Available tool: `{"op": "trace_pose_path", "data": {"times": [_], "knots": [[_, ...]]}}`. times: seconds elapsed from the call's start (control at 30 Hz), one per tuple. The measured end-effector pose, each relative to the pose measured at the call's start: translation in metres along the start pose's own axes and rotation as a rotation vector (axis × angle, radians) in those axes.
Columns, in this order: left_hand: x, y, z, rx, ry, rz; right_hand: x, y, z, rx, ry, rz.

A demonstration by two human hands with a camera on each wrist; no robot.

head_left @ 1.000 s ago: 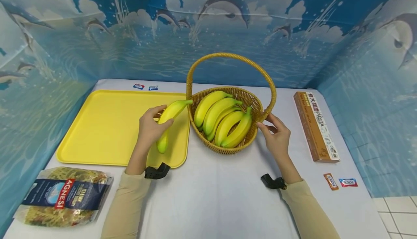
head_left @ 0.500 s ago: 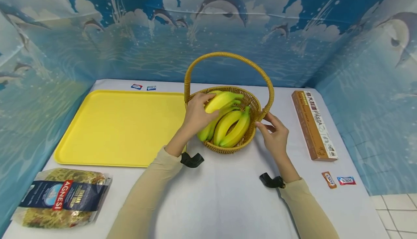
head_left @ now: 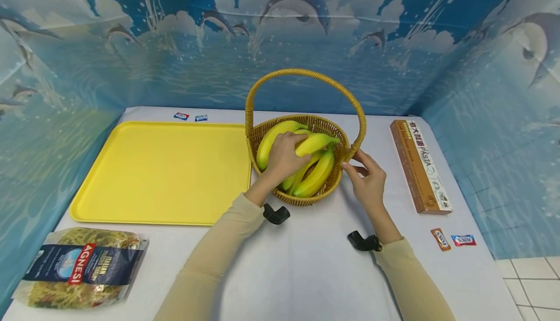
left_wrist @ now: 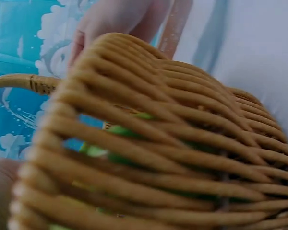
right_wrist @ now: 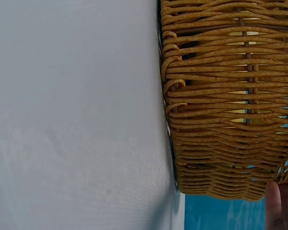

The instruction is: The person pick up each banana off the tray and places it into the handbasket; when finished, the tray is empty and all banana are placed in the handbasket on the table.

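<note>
My left hand (head_left: 284, 158) reaches into a wicker basket (head_left: 306, 203) and grips a yellow banana (head_left: 318, 142), which lies over other bananas (head_left: 317, 177). Its fingers partly hide the fruit. One more banana (head_left: 273, 141) rests along the basket's left side. At the right, where the tall arched handle meets the rim, my right hand (head_left: 369, 180) pinches the basket. In the right wrist view, its fingers (right_wrist: 273, 206) are at the edge of the woven wall (right_wrist: 221, 120). The left wrist view is mostly filled by the wicker (left_wrist: 158, 139).
A yellow tray (head_left: 166, 175) lies left of the basket, with a pasta bag (head_left: 83, 267) in front. A long pasta box (head_left: 420, 165) lies at the right. Small wrapped candies (head_left: 441, 239) lie near it, and others (head_left: 181, 116) behind the tray.
My left hand has carried the banana from over the tray's right edge rightward into the basket, onto the other bananas. My right hand has kept its hold on the rim.
</note>
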State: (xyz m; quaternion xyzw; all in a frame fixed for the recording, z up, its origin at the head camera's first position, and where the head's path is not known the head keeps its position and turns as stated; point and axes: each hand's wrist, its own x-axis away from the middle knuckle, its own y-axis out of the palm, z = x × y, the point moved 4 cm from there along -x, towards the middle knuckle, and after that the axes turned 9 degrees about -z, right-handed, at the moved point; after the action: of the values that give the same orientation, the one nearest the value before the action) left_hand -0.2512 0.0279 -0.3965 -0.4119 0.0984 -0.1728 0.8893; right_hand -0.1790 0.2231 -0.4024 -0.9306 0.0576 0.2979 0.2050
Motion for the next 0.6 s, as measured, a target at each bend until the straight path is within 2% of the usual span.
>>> {"op": "trace_pose_path", "data": {"times": [0.27,0.47,0.6], "knots": [[-0.003,0.011,0.000,-0.129,-0.008,0.019,0.001,0.000,0.000,0.001,0.002,0.004],[0.000,0.015,0.004,-0.247,-0.015,0.007,0.001,-0.001,0.002,0.000,0.001,0.001],[0.000,0.017,0.005,-0.289,-0.018,0.001,0.002,-0.001,0.003,-0.007,0.007,-0.002]]}}
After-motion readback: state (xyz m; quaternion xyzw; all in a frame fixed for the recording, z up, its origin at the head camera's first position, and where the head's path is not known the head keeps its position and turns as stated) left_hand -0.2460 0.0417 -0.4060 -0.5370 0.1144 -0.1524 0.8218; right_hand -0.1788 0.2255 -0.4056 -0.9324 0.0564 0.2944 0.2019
